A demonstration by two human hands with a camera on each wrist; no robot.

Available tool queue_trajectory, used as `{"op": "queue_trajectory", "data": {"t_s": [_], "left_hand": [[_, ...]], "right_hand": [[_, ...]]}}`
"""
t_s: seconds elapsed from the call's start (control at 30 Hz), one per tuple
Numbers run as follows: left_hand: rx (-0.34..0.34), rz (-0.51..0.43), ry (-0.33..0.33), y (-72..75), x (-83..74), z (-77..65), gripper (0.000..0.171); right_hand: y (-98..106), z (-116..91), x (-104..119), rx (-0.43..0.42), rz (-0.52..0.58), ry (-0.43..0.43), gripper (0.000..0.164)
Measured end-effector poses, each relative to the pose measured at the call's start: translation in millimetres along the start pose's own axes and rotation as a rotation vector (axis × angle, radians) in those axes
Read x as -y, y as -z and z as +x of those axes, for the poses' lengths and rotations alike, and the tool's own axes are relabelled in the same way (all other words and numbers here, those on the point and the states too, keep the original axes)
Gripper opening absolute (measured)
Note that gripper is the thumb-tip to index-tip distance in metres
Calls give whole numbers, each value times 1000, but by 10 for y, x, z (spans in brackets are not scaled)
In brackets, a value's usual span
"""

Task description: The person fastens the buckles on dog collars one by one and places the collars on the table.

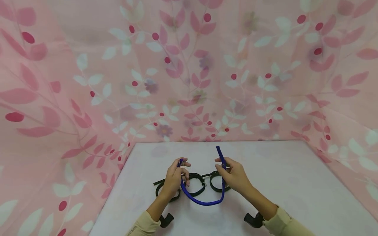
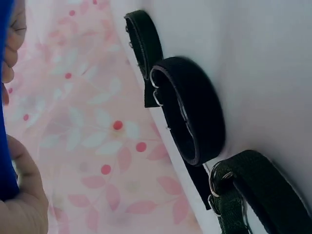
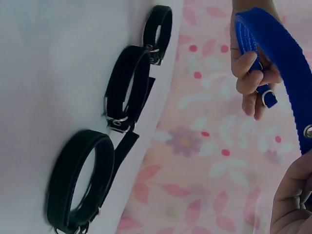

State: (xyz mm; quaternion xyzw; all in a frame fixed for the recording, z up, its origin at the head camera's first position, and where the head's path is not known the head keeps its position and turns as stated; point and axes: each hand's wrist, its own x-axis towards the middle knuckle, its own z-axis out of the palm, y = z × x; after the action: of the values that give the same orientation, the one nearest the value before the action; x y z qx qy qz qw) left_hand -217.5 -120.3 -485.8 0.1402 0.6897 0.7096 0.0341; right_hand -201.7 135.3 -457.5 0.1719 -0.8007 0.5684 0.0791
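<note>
A blue collar (image 1: 203,203) with metal eyelets is held up between my two hands, its strap hanging in a U above the white table. My left hand (image 1: 173,177) grips the buckle end, and the metal ring near that end shows in the right wrist view. My right hand (image 1: 236,175) pinches the other end between thumb and fingers, with the strap's tip sticking up past them. Behind the hands, a dark left collar (image 2: 265,187), a middle collar (image 2: 200,107) and a right collar (image 3: 58,195) stand on edge, each closed into a loop.
The white table (image 1: 283,183) reaches back to a pink floral cloth (image 1: 189,82) that hangs behind and along both sides. A black device (image 1: 166,220) sits at my left wrist, and another black device (image 1: 254,220) at my right wrist.
</note>
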Motion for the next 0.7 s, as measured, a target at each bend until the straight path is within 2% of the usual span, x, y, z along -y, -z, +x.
{"op": "queue_trajectory", "data": {"t_s": [0.07, 0.17, 0.33, 0.5, 0.6, 0.7], "left_hand": [[-31, 109, -56, -8, 23, -3, 46], [-61, 226, -87, 10, 68, -23, 45], [-94, 288, -89, 47, 118, -45, 38], [-71, 247, -57, 44, 121, -22, 34], [-24, 163, -17, 39, 126, -11, 40], [29, 54, 65, 33, 131, -11, 43]], "right_hand": [[19, -11, 2, -20, 37, -39, 18], [70, -33, -4, -40, 77, -69, 20], [141, -59, 12, -64, 107, -86, 19], [148, -85, 40, -63, 107, -70, 19], [138, -82, 33, -40, 88, -79, 23], [144, -59, 16, 1, 104, -102, 33]]}}
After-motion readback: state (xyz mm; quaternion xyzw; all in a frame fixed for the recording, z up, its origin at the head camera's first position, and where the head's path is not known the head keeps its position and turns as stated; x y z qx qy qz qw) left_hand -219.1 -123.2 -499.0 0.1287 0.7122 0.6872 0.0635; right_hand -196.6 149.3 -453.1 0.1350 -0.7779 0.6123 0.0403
